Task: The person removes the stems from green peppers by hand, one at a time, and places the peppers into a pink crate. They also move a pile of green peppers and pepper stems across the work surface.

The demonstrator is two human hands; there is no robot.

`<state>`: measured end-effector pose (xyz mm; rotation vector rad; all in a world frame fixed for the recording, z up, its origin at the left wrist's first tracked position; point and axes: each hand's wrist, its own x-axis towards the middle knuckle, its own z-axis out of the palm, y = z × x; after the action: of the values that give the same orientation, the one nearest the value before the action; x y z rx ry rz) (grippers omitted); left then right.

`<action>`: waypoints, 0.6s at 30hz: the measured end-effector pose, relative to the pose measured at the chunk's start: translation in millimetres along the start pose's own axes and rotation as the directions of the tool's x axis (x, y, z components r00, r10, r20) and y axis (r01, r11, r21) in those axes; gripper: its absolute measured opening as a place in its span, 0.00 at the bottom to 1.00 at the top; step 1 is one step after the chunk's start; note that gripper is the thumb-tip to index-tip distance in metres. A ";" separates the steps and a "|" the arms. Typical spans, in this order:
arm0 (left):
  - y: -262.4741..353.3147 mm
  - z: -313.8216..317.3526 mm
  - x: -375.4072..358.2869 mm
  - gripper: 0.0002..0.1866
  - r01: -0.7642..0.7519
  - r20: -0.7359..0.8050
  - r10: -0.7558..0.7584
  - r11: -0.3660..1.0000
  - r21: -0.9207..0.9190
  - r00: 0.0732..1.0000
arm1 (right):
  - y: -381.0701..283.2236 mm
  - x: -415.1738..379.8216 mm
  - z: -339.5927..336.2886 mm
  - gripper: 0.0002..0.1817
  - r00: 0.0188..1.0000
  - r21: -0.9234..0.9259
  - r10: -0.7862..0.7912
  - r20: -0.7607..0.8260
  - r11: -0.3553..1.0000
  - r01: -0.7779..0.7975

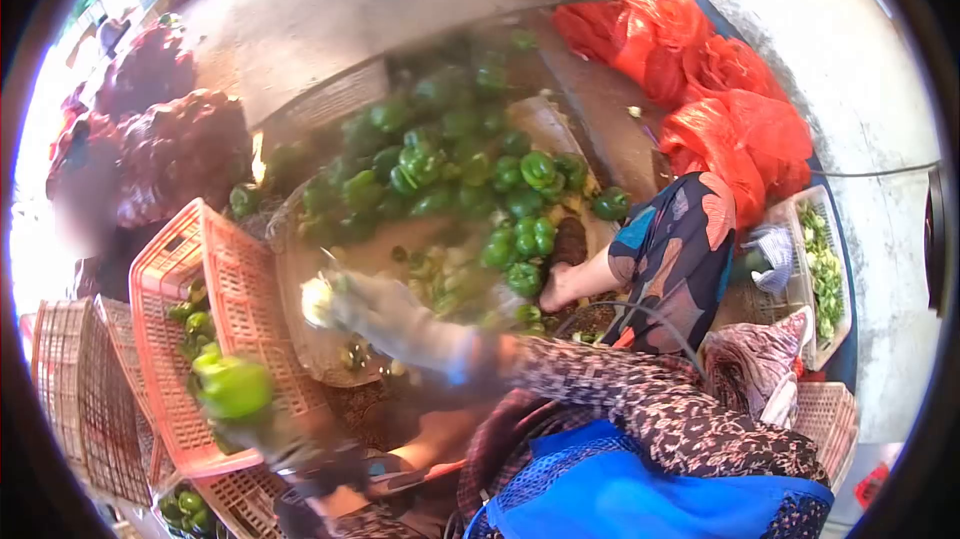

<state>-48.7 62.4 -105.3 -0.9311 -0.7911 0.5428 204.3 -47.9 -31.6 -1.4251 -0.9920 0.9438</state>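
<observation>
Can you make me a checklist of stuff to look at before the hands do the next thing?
1. Green pepper in the left hand: ok, held.
2. Pale piece at the right hand: ok, by the fingertips, though blurred.
3. Blade in the right hand: cannot tell, too blurred.
4. Orange crate near the left hand: ok, peppers inside.
5. Foot away from both hands: ok, apart.

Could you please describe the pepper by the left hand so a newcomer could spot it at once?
Find the orange crate at the left of the picture. Over its near end, just beyond the left hand, is the pepper. It is bright light green, and looks paler and larger than the darker peppers inside the crate.
</observation>
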 end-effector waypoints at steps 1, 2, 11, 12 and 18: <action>-11.9 27.2 11.0 0.37 -0.328 -0.018 0.371 0.843 0.427 0.928 | 3.0 12.3 0.6 0.28 0.991 -0.036 -0.089 -0.099 0.996 0.086; -21.3 54.9 19.6 0.42 -0.505 0.130 0.660 0.418 0.755 0.740 | 18.8 18.7 -12.1 0.28 0.991 -0.033 -0.084 -0.102 0.996 0.081; -64.9 -78.0 38.4 0.22 0.242 0.093 0.759 -0.319 0.916 0.645 | 260.4 -2.2 -206.8 0.33 0.861 -0.950 0.509 -0.014 -0.274 0.147; -61.6 -89.4 40.4 0.21 0.334 0.031 0.783 -0.300 0.893 0.621 | 265.7 3.4 -206.0 0.32 0.869 -0.954 0.495 -0.020 -0.269 0.131; -56.2 -133.3 46.9 0.20 0.563 -0.224 0.842 -0.111 0.819 0.491 | 203.7 34.8 -207.7 0.40 0.758 -0.997 0.652 0.018 0.064 -0.031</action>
<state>89.8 2.0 -87.8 0.4200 0.9747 0.6280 424.8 -92.1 -219.5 -2.8062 -1.9151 1.0566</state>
